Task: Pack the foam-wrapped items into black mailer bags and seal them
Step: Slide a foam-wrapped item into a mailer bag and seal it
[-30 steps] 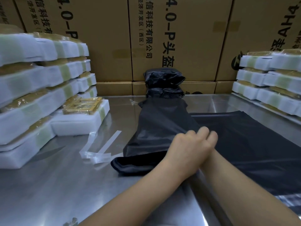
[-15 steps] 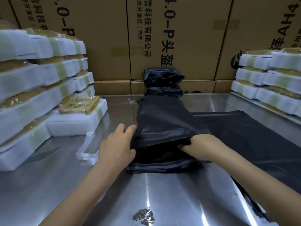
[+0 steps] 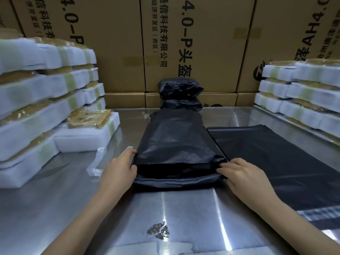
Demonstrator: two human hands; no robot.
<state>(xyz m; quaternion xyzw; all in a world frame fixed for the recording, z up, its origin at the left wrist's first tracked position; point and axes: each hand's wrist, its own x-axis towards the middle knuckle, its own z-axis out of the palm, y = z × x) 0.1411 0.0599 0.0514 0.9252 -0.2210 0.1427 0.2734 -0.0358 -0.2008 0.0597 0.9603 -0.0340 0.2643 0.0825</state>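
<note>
1. the two hands have moved apart since a moment ago: a second back they were bunched together over the near end of the filled black bag (image 3: 176,144), and half a second back they sat closer in; now the left hand (image 3: 117,170) grips the near left corner and the right hand (image 3: 241,173) the near right corner.
2. the bag looks straighter and flatter than before, squared up along the metal table (image 3: 184,214), with its mouth facing near.
3. this suggests the item is fully inside and the open end is being readied; folding the flap over and sealing it seems the step in hand.
4. the bag lies in the middle of the table, long and bulging, its far end almost at two sealed black bags (image 3: 180,94) stacked against the cardboard boxes (image 3: 117,43).
5. its near end shows an upper layer stopping short and a greyer flap sticking out below it towards the near side.
6. left-hand fingers curl round the bag's edge, thumb on top; right-hand fingers are pinched on the black film at the corner.
7. flat empty bags (image 3: 276,159) lie just right of it; foam-wrapped items (image 3: 46,100) stand stacked left and right.
8. loose clear strips (image 3: 99,159) lie left of the left hand.
</note>
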